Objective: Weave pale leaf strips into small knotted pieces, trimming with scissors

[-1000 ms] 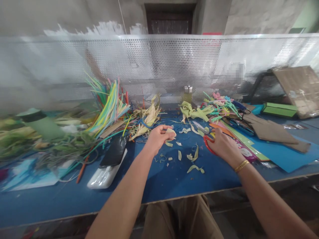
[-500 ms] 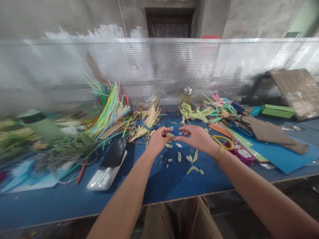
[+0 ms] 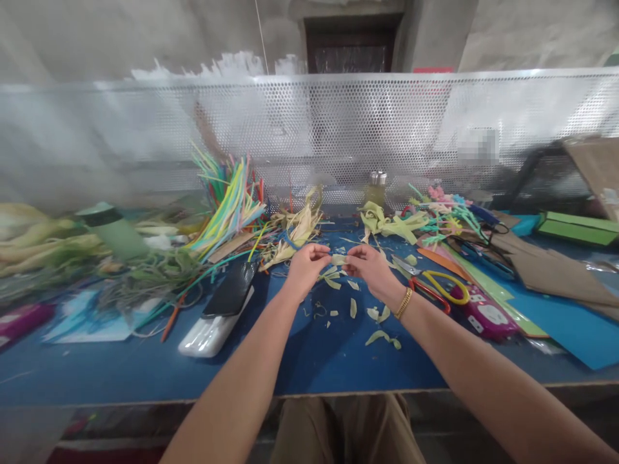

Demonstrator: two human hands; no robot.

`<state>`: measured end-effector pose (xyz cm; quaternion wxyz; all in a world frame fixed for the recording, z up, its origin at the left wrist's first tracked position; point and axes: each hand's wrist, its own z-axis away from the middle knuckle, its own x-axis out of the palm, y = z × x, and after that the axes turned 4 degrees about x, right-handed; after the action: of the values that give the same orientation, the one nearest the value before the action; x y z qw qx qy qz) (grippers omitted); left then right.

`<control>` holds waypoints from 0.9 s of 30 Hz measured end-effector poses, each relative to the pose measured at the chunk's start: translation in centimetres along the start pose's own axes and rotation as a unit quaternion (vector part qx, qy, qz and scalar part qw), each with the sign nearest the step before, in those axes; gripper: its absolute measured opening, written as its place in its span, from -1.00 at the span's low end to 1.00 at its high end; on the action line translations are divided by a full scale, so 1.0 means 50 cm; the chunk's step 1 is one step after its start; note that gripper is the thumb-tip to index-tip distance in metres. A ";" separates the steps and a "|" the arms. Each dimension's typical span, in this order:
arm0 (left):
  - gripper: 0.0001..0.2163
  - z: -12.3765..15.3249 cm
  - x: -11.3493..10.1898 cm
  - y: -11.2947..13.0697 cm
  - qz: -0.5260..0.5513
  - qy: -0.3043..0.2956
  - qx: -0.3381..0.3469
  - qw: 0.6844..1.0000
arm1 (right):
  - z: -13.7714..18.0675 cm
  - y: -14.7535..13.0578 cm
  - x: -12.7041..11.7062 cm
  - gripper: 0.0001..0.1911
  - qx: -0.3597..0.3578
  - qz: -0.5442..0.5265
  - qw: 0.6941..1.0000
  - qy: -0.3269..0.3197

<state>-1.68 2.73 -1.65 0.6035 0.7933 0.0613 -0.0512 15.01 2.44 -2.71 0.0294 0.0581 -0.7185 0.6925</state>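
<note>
My left hand point(image 3: 309, 267) is closed in a pinch, its fingertips at one end of a small pale piece of husk point(image 3: 339, 260). My right hand point(image 3: 370, 267), with a gold bracelet at its wrist, pinches the other end; the fingers partly cover the piece. Small cut husk scraps point(image 3: 353, 308) lie scattered on the blue tabletop point(image 3: 309, 367) below and around both hands. Just right of my right hand lie scissors point(image 3: 449, 287) with yellow and red handles. Beyond my left hand is a heap of dried husks point(image 3: 297, 229).
A black phone point(image 3: 231, 290) rests on a white case point(image 3: 203, 341) at left. Colourful pipe cleaners point(image 3: 227, 212) and a green bottle point(image 3: 116, 235) stand behind. Cardboard pieces point(image 3: 546, 264) and blue paper point(image 3: 556, 322) lie at right. A perforated metal panel point(image 3: 338, 142) closes the back.
My right hand's fingers have come from spread apart to a pinch. Both hands are now closer together at the husk piece. The view has turned slightly left, showing more of the scissors.
</note>
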 end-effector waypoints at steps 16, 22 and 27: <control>-0.72 0.013 0.020 0.008 0.077 -0.051 -0.032 0.995 | 0.001 0.013 0.004 -0.80 -0.181 0.215 0.960 -0.001; -0.83 0.017 0.016 0.016 0.062 -0.057 -0.059 0.995 | 0.003 0.006 0.011 -0.77 -0.031 0.040 0.999 -0.020; -0.86 0.012 0.016 0.011 0.071 -0.056 -0.089 0.992 | -0.001 0.005 0.002 -0.77 -0.032 0.054 0.998 -0.017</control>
<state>-0.79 2.04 -1.40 0.6761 0.7349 -0.0252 -0.0467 14.89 2.48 -2.94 -0.0189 0.0303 -0.7425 0.6688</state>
